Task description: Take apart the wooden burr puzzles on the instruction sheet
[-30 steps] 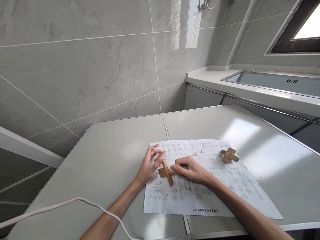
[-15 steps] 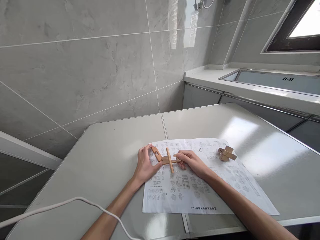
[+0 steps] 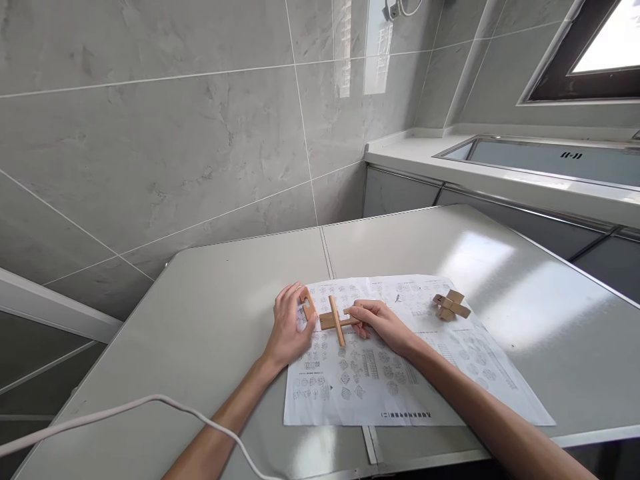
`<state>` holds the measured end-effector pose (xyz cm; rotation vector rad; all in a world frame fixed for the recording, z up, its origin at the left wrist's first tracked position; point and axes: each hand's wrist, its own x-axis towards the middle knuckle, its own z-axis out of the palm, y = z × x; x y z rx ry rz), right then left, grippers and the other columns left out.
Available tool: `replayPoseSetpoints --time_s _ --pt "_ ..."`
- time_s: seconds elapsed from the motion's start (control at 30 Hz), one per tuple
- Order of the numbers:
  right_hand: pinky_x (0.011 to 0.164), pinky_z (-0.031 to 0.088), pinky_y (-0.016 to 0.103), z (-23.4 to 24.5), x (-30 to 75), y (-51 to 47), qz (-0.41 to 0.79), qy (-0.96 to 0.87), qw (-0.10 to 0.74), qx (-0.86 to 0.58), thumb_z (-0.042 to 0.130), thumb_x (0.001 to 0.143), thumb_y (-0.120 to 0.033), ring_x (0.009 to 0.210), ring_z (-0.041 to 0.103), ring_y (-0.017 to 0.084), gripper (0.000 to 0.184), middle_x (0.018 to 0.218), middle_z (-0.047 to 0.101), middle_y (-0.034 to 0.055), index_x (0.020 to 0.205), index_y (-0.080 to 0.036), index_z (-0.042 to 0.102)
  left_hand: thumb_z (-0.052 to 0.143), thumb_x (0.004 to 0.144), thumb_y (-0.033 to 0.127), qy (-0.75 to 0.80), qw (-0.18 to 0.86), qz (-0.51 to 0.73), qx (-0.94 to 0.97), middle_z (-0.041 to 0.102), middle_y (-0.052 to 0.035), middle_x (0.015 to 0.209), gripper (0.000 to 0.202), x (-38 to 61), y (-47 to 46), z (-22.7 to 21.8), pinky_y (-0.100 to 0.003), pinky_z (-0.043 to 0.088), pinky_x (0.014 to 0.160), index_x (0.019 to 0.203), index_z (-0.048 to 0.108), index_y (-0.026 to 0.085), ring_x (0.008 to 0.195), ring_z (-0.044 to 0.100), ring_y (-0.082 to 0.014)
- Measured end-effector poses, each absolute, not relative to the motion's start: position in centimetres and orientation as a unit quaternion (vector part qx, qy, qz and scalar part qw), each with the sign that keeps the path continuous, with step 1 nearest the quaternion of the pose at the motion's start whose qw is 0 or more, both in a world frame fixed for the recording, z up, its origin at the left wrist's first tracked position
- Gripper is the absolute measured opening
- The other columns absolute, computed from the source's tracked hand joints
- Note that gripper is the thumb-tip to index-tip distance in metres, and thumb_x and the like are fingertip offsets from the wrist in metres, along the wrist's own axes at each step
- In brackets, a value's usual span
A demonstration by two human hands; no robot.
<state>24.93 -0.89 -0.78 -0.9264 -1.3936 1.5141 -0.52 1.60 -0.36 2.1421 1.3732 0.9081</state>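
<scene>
A notched wooden puzzle piece is gripped between the thumb and fingers of my left hand. Just to its right, my right hand pinches the end of two crossed wooden pieces, one lying lengthwise and a thin one standing across it. A small gap separates the notched piece from the crossed pair. Both hands are over a printed instruction sheet covered in small line drawings. Farther right on the sheet sits an assembled wooden puzzle of interlocked pieces.
The sheet lies on a pale grey table against a tiled wall. A white cable crosses over my left forearm. Behind on the right is a counter with a sink, below a window.
My left hand has drawn the notched piece slightly left, off the end of the crossed pieces, and turned it more upright. The right hand keeps its hold.
</scene>
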Motion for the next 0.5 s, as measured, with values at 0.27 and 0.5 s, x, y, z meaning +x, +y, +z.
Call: replayPoseSetpoints --time_s 0.27,0.5 --pt "0.062 0.044 0.032 -0.6 24.9 -0.9 0.603 -0.563 0.434 -0.363 0.063 0.102 -0.061 0.058 0.051 0.015 0.052 0.063 0.058 -0.001 0.068 -0.022 0.058 0.057 0.106 0.057 0.414 0.515 0.377 0.65 0.069 -0.0114 0.134 0.045 0.3 0.4 1.4 -0.041 0.052 0.101 0.137 0.064 0.024 0.111 0.067 -0.0258" --pt "0.064 0.045 0.031 -0.7 25.0 -1.1 0.617 -0.58 0.413 -0.335 0.062 0.103 -0.063 0.06 0.054 0.015 0.051 0.068 0.064 0.0003 0.074 -0.021 0.065 0.061 0.104 0.061 0.287 0.715 0.326 0.549 0.059 -0.0154 0.157 0.057 0.5 0.1 2.0 -0.048 0.051 0.108 0.148 0.064 0.026 0.13 0.066 -0.0347"
